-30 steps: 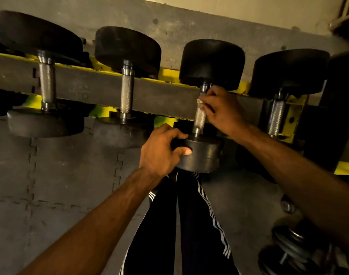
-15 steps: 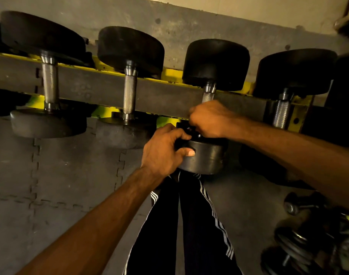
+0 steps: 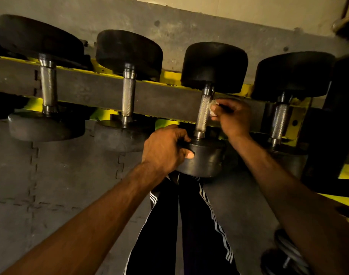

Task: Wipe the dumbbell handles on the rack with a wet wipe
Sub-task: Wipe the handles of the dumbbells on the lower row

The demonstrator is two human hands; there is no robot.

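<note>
Four dumbbells lie side by side across the yellow rack point(image 3: 169, 78), each with black round weights and a knurled steel handle running from the near weight away toward the wall. The first handle point(image 3: 48, 86) and second handle point(image 3: 128, 98) stand bare. The left hand point(image 3: 165, 151) grips the near weight of the third dumbbell point(image 3: 214, 64), fingers curled over its rim and thumb on its side. The third handle point(image 3: 203, 114) leans slightly right at its far end. The right hand point(image 3: 235, 118) pinches a small white wipe point(image 3: 213, 109) (bunched up) in curled fingers, at the handle's right edge. The fourth handle point(image 3: 279, 120) is partly shadowed.
</note>
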